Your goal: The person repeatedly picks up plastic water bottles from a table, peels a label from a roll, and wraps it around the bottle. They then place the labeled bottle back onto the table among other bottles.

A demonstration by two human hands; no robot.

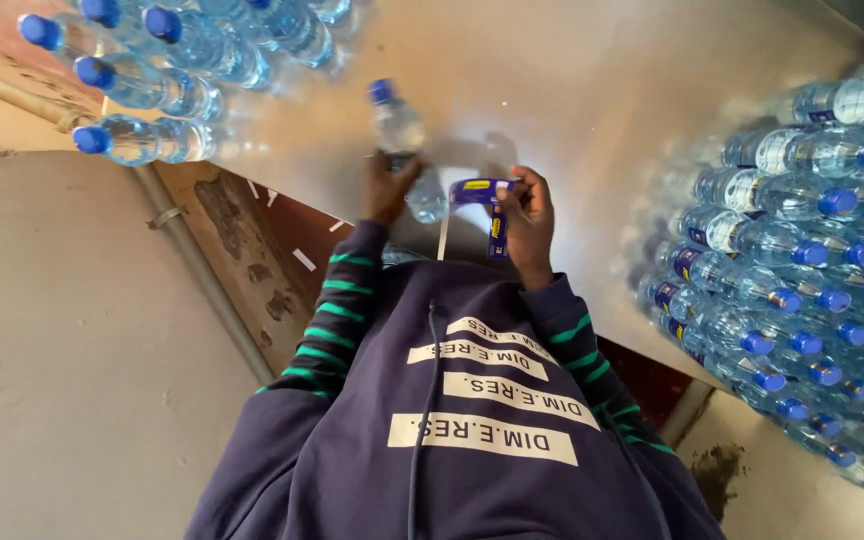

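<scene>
My left hand (388,190) grips a clear water-filled bottle (402,140), blue-capped, lying on the metal table (592,90). My right hand (530,220) pinches a blue label (482,195). Labelled full bottles (802,250) stacked right.

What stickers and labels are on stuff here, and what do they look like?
Loose label: blue strip with a yellow patch, between the right hand and the bottle in the left hand.
Labelled bottles: piled at right on the metal table, blue-and-white bands, blue caps.
Bottles at top left: clear, blue caps, no labels visible.
</scene>
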